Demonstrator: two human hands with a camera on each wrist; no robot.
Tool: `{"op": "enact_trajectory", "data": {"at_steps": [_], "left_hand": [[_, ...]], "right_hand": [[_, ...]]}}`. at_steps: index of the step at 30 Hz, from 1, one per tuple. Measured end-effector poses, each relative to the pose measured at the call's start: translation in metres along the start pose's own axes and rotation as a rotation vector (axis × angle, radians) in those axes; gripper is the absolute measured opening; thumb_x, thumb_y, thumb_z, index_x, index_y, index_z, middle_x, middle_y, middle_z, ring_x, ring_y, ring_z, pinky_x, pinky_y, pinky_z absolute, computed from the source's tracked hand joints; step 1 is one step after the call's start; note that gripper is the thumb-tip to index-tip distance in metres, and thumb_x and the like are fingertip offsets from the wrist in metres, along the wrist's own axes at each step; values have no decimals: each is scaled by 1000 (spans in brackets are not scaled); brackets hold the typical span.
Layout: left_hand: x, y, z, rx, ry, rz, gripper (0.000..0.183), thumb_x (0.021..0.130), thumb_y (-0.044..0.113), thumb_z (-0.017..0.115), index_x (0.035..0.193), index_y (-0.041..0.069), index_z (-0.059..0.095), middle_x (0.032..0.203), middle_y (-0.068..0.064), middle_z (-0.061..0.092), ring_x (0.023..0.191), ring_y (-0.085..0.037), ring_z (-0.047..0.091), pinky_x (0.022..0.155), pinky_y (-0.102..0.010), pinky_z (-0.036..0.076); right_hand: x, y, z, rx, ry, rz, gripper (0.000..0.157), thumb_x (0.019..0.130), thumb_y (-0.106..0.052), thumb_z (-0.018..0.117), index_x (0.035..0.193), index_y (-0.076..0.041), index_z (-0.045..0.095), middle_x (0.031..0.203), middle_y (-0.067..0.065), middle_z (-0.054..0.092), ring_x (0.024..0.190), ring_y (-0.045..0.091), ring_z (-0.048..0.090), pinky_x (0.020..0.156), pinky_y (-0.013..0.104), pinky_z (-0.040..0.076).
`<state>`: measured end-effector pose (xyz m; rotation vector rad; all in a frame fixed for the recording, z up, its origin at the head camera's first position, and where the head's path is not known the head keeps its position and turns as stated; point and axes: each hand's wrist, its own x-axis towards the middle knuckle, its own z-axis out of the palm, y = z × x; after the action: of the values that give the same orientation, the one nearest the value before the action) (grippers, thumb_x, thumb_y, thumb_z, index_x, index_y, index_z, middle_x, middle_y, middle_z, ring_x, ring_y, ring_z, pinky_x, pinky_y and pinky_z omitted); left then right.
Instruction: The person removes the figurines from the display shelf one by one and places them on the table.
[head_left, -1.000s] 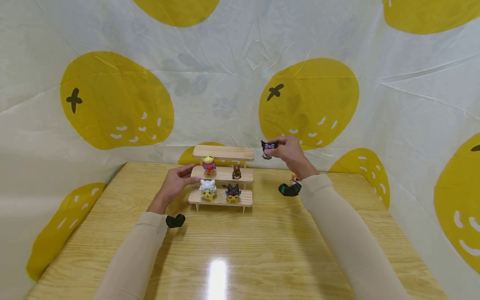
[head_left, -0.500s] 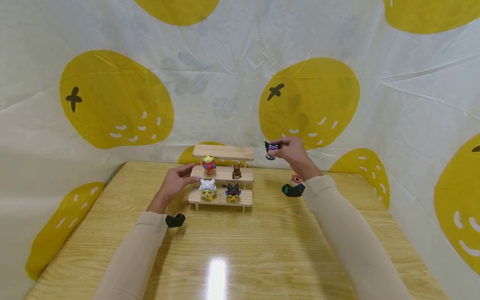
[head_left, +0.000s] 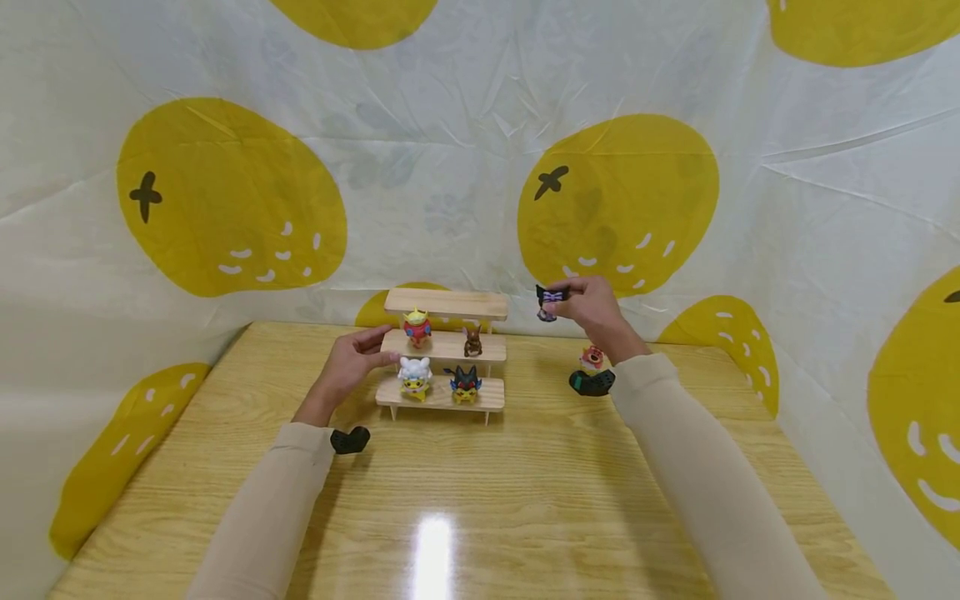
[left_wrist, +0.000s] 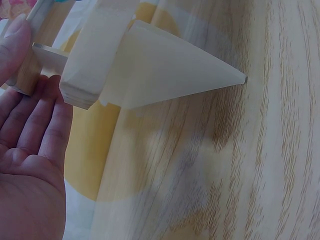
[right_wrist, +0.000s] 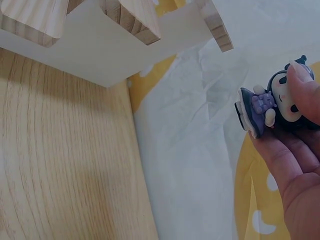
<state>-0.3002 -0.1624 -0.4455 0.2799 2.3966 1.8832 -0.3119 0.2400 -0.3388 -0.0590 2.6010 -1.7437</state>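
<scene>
A three-tier wooden display stand (head_left: 446,302) stands near the back of the table. My left hand (head_left: 348,367) grips the left end of its middle shelf, the thumb over the edge and the fingers beneath, as the left wrist view shows. To the right of the stand, my right hand (head_left: 592,305) pinches a small figurine (right_wrist: 260,102) with a black hood, white face and purple outfit, held up in the air by its head. Figurines in red (head_left: 417,330) and brown (head_left: 472,342) occupy the middle shelf. White-hooded (head_left: 415,379) and black-hooded (head_left: 466,385) yellow figurines are on the bottom shelf.
An orange-red figurine (head_left: 592,358) sits on the table (head_left: 480,475) below my right hand, partly behind the black wrist device (head_left: 592,383). A white curtain (head_left: 427,183) with yellow fruit shapes hangs close behind the stand and along both sides.
My right hand has drifted slightly right and down, away from the stand, with the black-hooded purple figurine still pinched. The left hand keeps its hold on the middle shelf.
</scene>
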Motion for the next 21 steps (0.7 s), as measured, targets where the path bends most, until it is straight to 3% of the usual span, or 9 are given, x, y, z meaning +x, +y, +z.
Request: {"op": "enact_trajectory", "data": {"at_steps": [3,6,9,13,21], "left_hand": [[0,1,1,6,2,-5,69,97,21,77,157,7,47,166,-17,40,156,-37,36,124,-52,39],[0,0,1,5,4,-9,69,97,21,77,157,6,47,166,-18,40,156,-37,36,124,-51,38],[0,-1,0,3,3,-7,69,97,20,77,157,5,47,166,-18,40,156,-37,36,125,-51,38],[0,-1,0,2,-1,-7,69,97,20,77,157,5,46,166,-18,40,156,-37,36,125,-52,38],[2,-2,-1,2,6,-7,68,96,20,77,156,7,49,165,-17,42,155,-36,38,124,-51,39]], "right_hand": [[0,2,-2,-18,8,1,37,96,-9,75,132,-2,70,138,19,68,120,30,65,115,48,49],[-1,4,-3,-17,18,2,37,95,-9,77,131,-2,71,109,10,81,113,25,68,114,47,49],[-1,6,-4,1,17,5,37,94,-8,77,130,-1,71,93,-3,80,105,19,70,114,46,49],[-2,9,-5,4,15,8,36,94,-7,77,128,-1,72,94,-2,80,101,16,71,112,45,51],[-3,13,-7,1,3,4,36,95,-10,77,130,-2,71,96,-2,81,109,21,69,115,47,49]]}}
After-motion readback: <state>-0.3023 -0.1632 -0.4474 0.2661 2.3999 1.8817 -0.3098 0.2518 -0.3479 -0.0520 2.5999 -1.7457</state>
